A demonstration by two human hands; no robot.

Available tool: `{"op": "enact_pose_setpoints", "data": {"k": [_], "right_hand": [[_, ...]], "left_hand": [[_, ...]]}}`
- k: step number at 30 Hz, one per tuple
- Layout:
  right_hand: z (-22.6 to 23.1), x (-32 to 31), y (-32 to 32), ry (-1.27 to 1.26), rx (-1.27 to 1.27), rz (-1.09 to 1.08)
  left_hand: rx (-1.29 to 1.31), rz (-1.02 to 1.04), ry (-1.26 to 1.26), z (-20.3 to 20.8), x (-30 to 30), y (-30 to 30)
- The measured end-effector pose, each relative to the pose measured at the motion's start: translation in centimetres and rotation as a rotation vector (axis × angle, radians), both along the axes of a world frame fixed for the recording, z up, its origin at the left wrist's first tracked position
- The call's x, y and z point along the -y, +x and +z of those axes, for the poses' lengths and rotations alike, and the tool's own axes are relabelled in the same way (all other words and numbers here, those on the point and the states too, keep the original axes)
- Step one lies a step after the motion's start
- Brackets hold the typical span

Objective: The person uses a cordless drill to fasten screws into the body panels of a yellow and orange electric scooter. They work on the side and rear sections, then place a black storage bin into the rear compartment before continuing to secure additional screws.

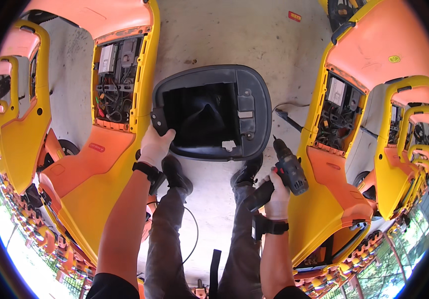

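Observation:
My left hand [155,145], in a white glove, grips the left end of a dark grey plastic basket-like tub [255,107] with a rounded rim and a deep black hollow. The thumb lies over the rim beside a small black bracket, and the tub hangs in front of my legs. In my right hand [277,198], also gloved, is a dark cordless drill [290,167]. Its bit points up and to the left, just right of the tub and apart from it. Both wrists carry black straps.
Yellow and orange vehicle bodies stand on both sides, with an open wiring bay at the left [117,79] and another wiring bay at the right [337,114]. More such vehicles line up beyond. A small red label [295,16] lies on the grey concrete floor [214,37].

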State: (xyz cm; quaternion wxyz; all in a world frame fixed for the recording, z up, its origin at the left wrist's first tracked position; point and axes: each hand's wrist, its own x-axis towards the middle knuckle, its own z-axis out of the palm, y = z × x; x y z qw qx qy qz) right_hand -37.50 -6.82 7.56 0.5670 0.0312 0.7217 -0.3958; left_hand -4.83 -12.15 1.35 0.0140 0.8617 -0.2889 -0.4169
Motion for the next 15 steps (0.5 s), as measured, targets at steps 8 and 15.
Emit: {"op": "enact_pose_setpoints", "data": {"k": [8,15], "right_hand": [[11.0,-2.1,-2.3,0.015,-0.209,0.372],[19.6,-5.7,-4.5,0.109,-0.25,0.509]], "left_hand": [[0.051,-0.032,0.189,1.1,1.0,1.0],[0.22,-0.036,0.257,1.0,-1.4,4.8]]}}
